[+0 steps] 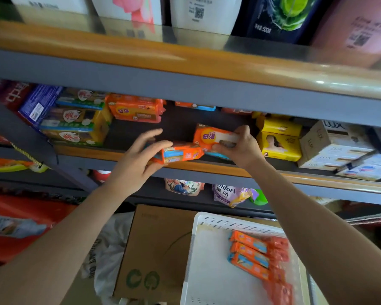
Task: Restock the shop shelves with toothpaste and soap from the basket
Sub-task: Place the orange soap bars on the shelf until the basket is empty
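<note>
My left hand (139,159) grips an orange soap pack (180,154) lying on its side at the front lip of the middle shelf (207,167). My right hand (240,148) holds a second orange soap pack (213,137), tilted up, just right of the first and over the shelf. Behind them a stack of the same orange soap (135,111) sits deeper on the shelf. Below, the white basket (209,225) holds several more orange soap packs (257,256). No toothpaste shows in the basket.
Yellow-green soap stacks (75,122) stand left of the gap; yellow soap boxes (279,139) and white Lux boxes (332,144) stand right. The upper shelf rail (185,56) hangs overhead. A cardboard box (154,249) sits beside the basket.
</note>
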The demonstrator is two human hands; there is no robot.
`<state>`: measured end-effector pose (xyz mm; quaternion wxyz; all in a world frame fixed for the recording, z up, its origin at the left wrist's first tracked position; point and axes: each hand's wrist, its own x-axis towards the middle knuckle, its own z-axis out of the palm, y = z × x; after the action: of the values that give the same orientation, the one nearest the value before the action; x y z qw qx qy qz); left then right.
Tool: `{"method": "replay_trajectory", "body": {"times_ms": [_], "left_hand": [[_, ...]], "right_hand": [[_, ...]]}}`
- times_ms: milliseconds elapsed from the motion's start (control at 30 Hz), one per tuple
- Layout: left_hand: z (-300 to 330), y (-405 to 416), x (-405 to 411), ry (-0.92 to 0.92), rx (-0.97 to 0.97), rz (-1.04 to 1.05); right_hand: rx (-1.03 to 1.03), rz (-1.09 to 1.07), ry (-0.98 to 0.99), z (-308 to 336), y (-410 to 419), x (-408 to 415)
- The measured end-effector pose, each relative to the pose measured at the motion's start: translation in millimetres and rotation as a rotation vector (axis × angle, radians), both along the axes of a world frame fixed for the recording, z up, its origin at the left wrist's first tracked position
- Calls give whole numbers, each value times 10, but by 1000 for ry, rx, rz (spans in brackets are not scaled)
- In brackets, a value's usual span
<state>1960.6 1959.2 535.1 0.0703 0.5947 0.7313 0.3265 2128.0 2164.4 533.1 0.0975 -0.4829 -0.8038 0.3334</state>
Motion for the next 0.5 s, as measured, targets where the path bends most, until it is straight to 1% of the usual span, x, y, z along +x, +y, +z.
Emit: {"method": "replay_trajectory", "body": {"times_ms": [67, 133, 233, 300, 333, 400, 467, 500], "left_hand": [[-4, -9, 22, -19, -34, 66], [36, 9, 76, -93, -82, 123], [83, 128, 170, -250, -107, 238], [125, 241, 217, -385, -57, 369], [147, 289, 234, -423, -66, 445], [127, 356, 234, -385, -195, 548], [108, 362, 247, -332, -342, 590], [123, 351, 260, -324, -385, 611]], "right_hand": [[1, 4, 32, 9, -29, 36], [0, 0, 74, 39, -58, 50], [42, 5, 116, 35, -68, 7], [104, -11, 142, -6, -52, -29], [135, -12, 153, -18, -62, -50], [207, -2, 171, -75, -83, -103], [263, 38, 176, -108, -114, -150], [276, 61, 182, -115, -132, -171]]}}
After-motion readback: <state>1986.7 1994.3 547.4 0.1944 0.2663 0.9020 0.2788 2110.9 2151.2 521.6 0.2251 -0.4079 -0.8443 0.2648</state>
